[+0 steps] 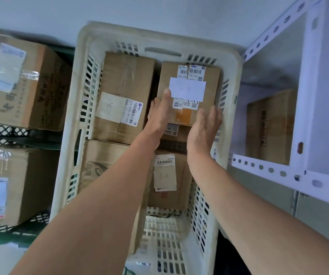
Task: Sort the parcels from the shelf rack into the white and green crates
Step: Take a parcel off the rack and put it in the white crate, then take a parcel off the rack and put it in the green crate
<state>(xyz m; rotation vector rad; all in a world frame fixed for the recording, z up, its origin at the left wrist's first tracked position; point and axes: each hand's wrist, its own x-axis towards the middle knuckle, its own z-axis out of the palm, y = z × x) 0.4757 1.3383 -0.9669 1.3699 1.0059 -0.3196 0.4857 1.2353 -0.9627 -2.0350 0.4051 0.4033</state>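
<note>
Ann: Where are the fingers of the left hand (158, 114)?

Ben: The thumb (167, 94) lies flat on top of the box (211, 86), at the edge of the white note (187, 89). The other fingers (153, 105) point down the box's left side. They are straight, not curled round it.

Ann: And the right hand (206, 124)?

Ben: Its fingers are straight and a bit spread, and they hold nothing. The palm faces the box's near right corner. Whether it touches the box cannot be told.

Ann: What does the note say?

Ben: Two hand-written signs that look like 北京. Above it the top label (191, 71) has bar codes and the numbers 159-159 and L02-130.

Ann: Where is the box?

Ben: In the white crate (237, 76), at the far right corner, on top of a lower box (179, 135) that only shows a strip.

Ann: What else is in there?

Ben: A left box (123, 76) just beside it. Its tan note (110, 107) also looks like 北京, and its side label (132, 113) reads 516-K20-00-05. A near box (181, 187) has a bar code and a pale slip (164, 176) too faint to read. The left arm partly hides one more, the hidden box (98, 161).

Ann: And around the crate?

Ben: On the left, a green crate (4, 133) holds a far big box (40, 86) and a near big box (20, 185). Their labels are too blurry to read. On the right, the white rack (268, 169) has a shelf box (270, 126).
</note>
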